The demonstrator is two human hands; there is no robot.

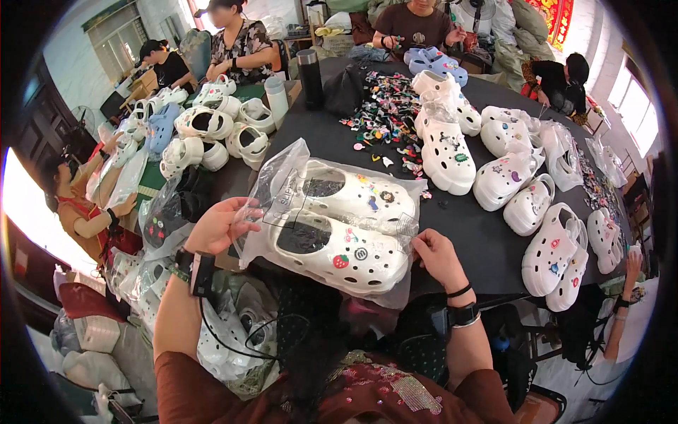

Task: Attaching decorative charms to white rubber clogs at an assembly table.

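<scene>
A pair of white clogs (pixel 353 256) lies side by side inside a clear plastic bag (pixel 288 164), at the near edge of the dark table. Small charms, among them a strawberry, cherries and a cartoon figure, dot their tops. My left hand (pixel 220 225) grips the bag's left end by the heels, thumb and fingers closed on the loose film. At the toe end, my right hand (pixel 438 258) has its fingers bent together on the bag's right edge. Printing shows on the film near my left hand.
Loose colourful charms (pixel 385 106) are heaped across the table. More decorated white clogs (pixel 446 152) stand on the right, several others (pixel 205 124) on the left. A black flask (pixel 309 79) and a white bottle (pixel 276 99) stand behind. Bagged clogs (pixel 229 332) lie below left. Several people sit around.
</scene>
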